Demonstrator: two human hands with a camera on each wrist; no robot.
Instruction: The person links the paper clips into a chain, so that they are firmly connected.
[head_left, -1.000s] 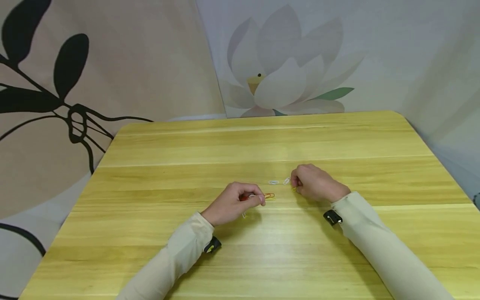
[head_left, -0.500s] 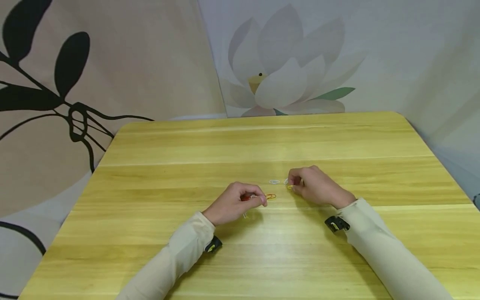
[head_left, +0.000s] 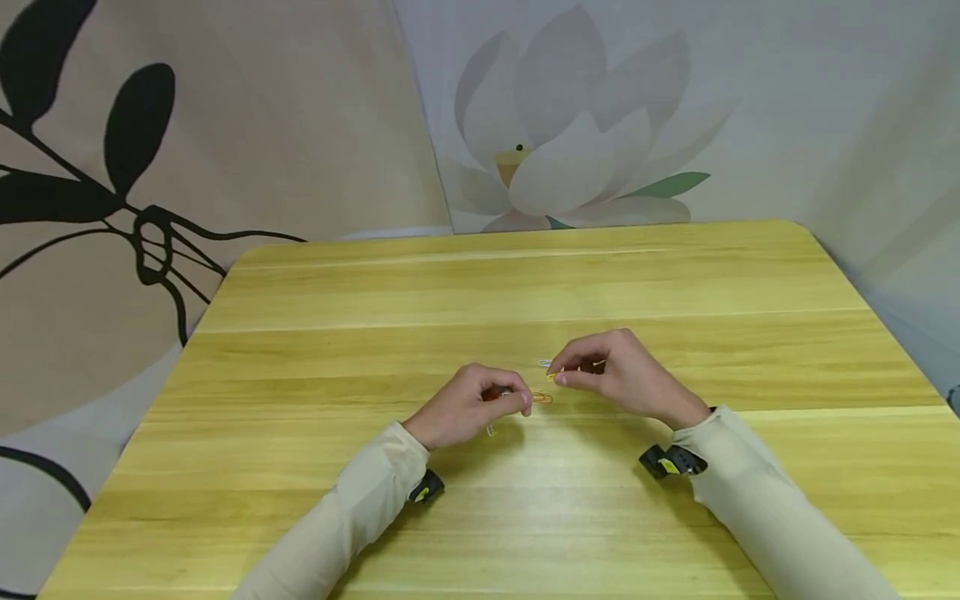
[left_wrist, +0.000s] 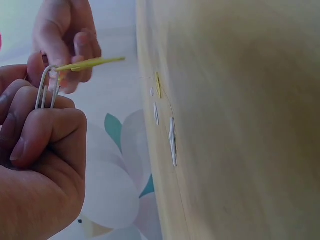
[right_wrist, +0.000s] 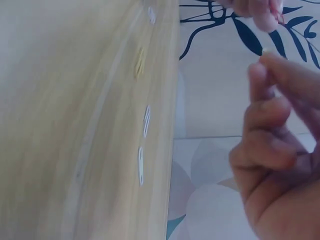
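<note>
In the head view my left hand (head_left: 472, 407) pinches a red paper clip (head_left: 542, 395), its end poking out past the fingertips. Linked paper clips hang below that hand; the left wrist view shows a white paper clip (left_wrist: 47, 90) with a yellow paper clip (left_wrist: 90, 64) hooked through it. My right hand (head_left: 626, 375) pinches another yellow paper clip (head_left: 552, 377) between thumb and fingertips, just right of the left hand's clip. Only a small yellowish tip of it shows in the right wrist view. Fingers hide parts of the held clips.
Loose white paper clips (right_wrist: 146, 121) and a yellow paper clip (right_wrist: 140, 62) lie on the wooden table (head_left: 375, 292). One white paper clip (head_left: 544, 363) shows just beyond the right fingertips. A fabric backdrop (head_left: 300, 125) with printed leaves and a flower stands behind the table.
My right hand has picked up the yellow paper clip and carried it left, close to the left hand. The left hand has stayed nearly in place with its clips.
</note>
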